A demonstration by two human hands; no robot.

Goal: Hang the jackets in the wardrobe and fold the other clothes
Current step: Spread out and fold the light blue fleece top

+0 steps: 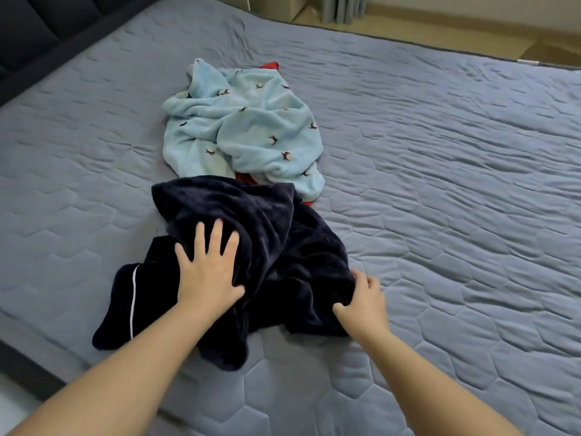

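My left hand (207,269) lies flat, fingers spread, pressing on the crumpled navy fleece garment (283,240), which sits near the front edge of the bed (456,184) and has white piping (134,297) on its left flap. Beyond it, a pale blue printed fleece (245,130) is heaped over something red (270,66). My right hand (364,300) has its grip pinching a fold at the navy garment's right edge. If I pull there while the left pins bunched layers, I expect it to twist rather than spread. I can read no label or writing.
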